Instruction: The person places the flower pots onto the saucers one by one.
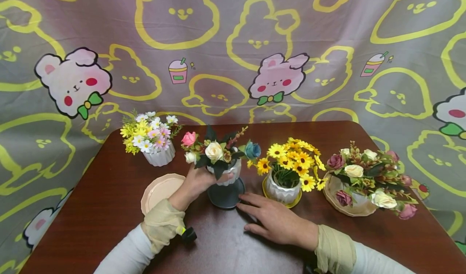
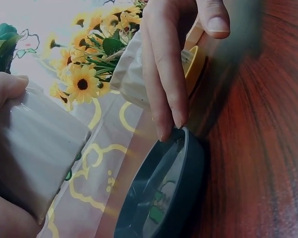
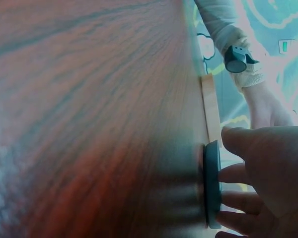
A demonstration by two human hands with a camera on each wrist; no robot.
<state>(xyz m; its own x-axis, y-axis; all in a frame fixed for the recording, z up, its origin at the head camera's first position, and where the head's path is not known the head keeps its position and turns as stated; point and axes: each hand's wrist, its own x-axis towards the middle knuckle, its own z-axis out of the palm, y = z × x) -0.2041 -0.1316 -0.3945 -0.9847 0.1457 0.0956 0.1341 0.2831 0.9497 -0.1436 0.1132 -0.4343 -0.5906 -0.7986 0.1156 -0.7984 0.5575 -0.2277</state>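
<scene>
In the head view my left hand [image 1: 198,181] grips a white flower pot [image 1: 233,173] of pink, cream and blue artificial roses [image 1: 214,151]. The pot is held above a dark grey saucer [image 1: 225,197]; the left wrist view shows a gap between the pot's base and the saucer. My right hand [image 1: 271,219] lies low over the table with fingers extended, its fingertips [image 2: 165,133] at the saucer's rim. In the right wrist view those fingers overlap the edge of the saucer [image 3: 213,183].
A beige scalloped plate [image 1: 148,193] lies left of the saucer, with a white pot of daisies [image 1: 160,156] behind it. Rightward stand yellow flowers in a white pot [image 1: 282,191] on a yellow saucer [image 1: 295,201], then roses [image 1: 382,200] over another beige plate [image 1: 354,213]. A patterned cloth [image 1: 218,31] hangs behind.
</scene>
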